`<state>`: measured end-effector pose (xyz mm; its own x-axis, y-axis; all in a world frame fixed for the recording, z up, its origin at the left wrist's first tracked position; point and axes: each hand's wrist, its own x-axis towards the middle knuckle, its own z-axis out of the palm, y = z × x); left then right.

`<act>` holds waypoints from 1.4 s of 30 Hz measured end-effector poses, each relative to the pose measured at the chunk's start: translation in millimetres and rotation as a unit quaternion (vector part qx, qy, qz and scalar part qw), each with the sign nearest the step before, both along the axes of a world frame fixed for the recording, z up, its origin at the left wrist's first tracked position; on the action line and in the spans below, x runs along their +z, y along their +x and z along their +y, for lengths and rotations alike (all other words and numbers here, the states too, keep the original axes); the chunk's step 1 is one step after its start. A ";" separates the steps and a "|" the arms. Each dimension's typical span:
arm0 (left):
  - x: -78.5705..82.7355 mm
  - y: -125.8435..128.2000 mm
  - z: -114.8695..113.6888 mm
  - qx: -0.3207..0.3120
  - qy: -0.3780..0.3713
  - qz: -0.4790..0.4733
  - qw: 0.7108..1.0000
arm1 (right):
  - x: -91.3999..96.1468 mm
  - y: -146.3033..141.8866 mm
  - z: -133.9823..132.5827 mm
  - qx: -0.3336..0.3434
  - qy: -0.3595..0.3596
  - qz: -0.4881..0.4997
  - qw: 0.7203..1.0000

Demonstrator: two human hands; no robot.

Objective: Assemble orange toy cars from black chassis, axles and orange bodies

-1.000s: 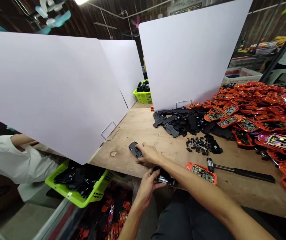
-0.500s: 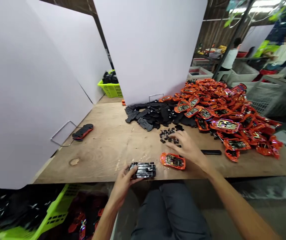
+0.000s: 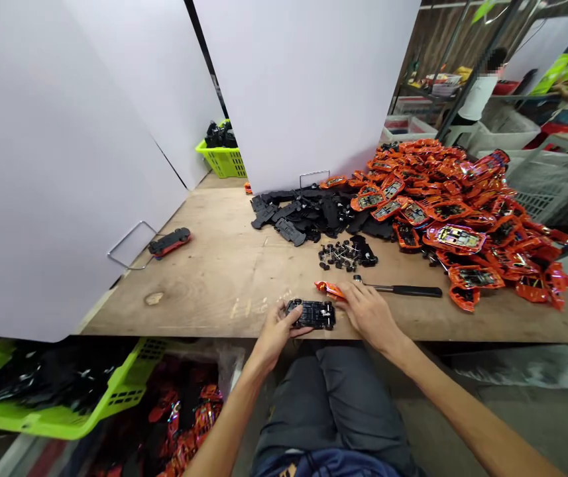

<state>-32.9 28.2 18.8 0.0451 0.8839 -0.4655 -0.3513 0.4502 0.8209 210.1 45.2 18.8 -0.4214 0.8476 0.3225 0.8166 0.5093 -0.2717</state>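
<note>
Near the front edge of the wooden table, my left hand (image 3: 278,326) is closed on a black toy car chassis (image 3: 313,315), its wheeled underside facing up. Just beyond its right end lies an orange toy car body (image 3: 329,289). My right hand (image 3: 367,311) has its fingers closed over that body and hides most of it. Behind my right hand is a hammer (image 3: 413,291) with a black handle, its head partly showing. A small heap of wheel axles (image 3: 338,255) sits farther back, next to a single black chassis (image 3: 364,251).
A heap of black chassis (image 3: 293,215) lies at the back, and a large pile of orange bodies (image 3: 443,205) fills the right. One assembled car (image 3: 169,242) rests upside down at left. A green basket (image 3: 114,384) of black parts stands below the table. A co-worker (image 3: 482,89) is far right.
My right hand has moved from the wheel axles down onto the orange body, which has shifted and tipped. My left hand has carried the chassis rightward, close to it. The view has shifted slightly.
</note>
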 end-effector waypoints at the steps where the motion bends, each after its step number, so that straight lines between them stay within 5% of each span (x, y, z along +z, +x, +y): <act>1: -0.8 -0.5 -1.4 0.000 0.004 0.002 1.000 | 1.3 0.2 -4.4 0.030 -0.005 -0.015 0.999; 7: 3.6 -30.2 -10.6 0.014 0.012 0.029 0.999 | 5.1 -6.7 -18.1 0.016 -0.070 -0.006 0.997; 14: 6.8 -63.2 -21.2 0.059 0.013 0.041 0.997 | -33.9 -32.0 -54.1 0.006 0.084 -0.004 0.996; 19: 7.9 -79.6 -21.8 0.054 0.021 0.029 0.998 | -54.3 -5.1 -48.2 -0.020 0.080 -0.008 0.997; 23: 7.7 -67.3 -15.9 0.046 0.016 0.014 0.999 | -44.9 47.0 -9.8 -0.013 0.022 0.009 1.000; 27: -0.1 -23.6 -4.7 0.015 0.014 -0.023 1.000 | -28.1 75.9 20.2 -0.047 -0.041 0.087 0.994; 33: -7.9 23.9 9.5 0.013 0.006 -0.031 0.999 | 8.1 33.8 10.8 -0.033 -0.129 0.214 0.968; 42: -5.9 13.1 16.1 -0.066 -0.003 -0.046 0.997 | 27.2 -24.1 15.2 0.118 -0.134 0.091 0.980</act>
